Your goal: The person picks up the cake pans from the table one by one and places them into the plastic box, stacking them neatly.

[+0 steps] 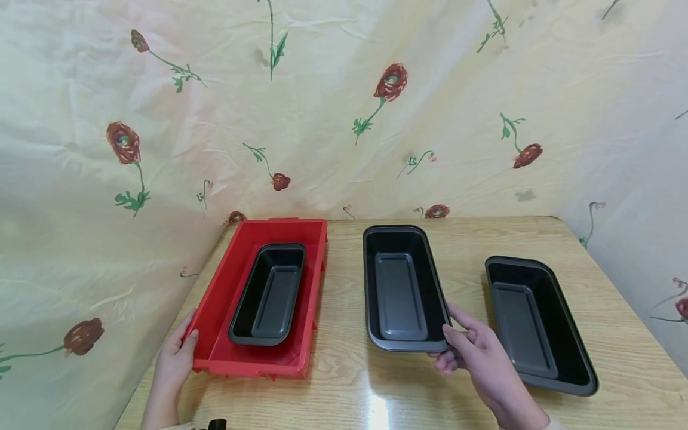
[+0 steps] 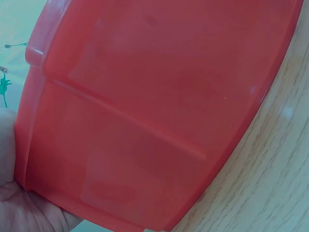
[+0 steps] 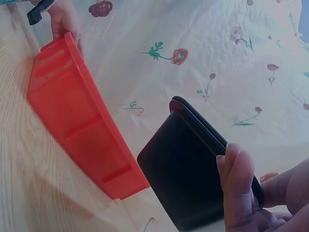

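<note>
My left hand (image 1: 174, 358) grips the near left corner of a red plastic bin (image 1: 252, 365), thumb over the rim. Inside the bin lies a dark loaf pan (image 1: 276, 301), its open side up. To the right of the bin, my right hand (image 1: 481, 355) pinches a second dark loaf pan (image 1: 400, 295) by its near right corner. The right wrist view shows this pan (image 3: 186, 164) tilted and held up off the table, thumb and fingers at its rim. In the left wrist view the bin's outer wall (image 2: 140, 106) fills most of the picture.
A third dark loaf pan (image 1: 524, 328) rests on the wooden table (image 1: 344, 382) to the right, beyond my right hand. Flower-printed cloth (image 1: 322, 107) hangs behind the table and along its sides. A small black object (image 1: 217, 424) shows at the bottom edge near my left forearm.
</note>
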`<state>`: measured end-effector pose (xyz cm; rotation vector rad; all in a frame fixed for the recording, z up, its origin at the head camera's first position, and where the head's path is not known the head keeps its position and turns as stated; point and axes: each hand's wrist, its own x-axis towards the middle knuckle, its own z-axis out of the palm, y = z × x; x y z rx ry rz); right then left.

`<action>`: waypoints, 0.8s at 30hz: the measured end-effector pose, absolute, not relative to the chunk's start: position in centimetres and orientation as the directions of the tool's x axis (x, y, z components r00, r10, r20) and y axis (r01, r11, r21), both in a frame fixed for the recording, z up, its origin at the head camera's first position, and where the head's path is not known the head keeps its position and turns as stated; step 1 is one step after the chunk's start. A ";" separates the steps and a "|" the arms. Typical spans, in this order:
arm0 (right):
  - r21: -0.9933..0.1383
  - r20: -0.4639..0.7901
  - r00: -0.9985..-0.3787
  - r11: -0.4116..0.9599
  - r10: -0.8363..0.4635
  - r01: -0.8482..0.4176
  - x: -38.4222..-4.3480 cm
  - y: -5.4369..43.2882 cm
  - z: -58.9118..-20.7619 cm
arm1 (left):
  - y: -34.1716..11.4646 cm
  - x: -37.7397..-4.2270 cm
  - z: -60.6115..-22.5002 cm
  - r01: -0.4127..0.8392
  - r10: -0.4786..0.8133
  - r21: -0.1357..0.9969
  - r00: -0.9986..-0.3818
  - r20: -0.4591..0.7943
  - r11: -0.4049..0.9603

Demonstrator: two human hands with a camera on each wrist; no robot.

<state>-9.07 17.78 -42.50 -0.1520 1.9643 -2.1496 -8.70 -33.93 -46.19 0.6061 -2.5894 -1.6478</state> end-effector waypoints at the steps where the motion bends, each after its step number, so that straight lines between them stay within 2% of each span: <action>1: -0.992 -0.075 -0.969 -0.077 -0.236 0.096 -9.1 17.7 -42.5 | -33.9 -8.7 -46.2 -0.317 -0.329 0.873 -0.924 -0.195 0.372; 24: -0.992 0.005 -0.955 -0.125 -0.296 0.034 -9.3 16.5 -41.9 | -33.9 -8.7 -46.1 -0.313 -0.334 0.868 -0.924 -0.185 0.385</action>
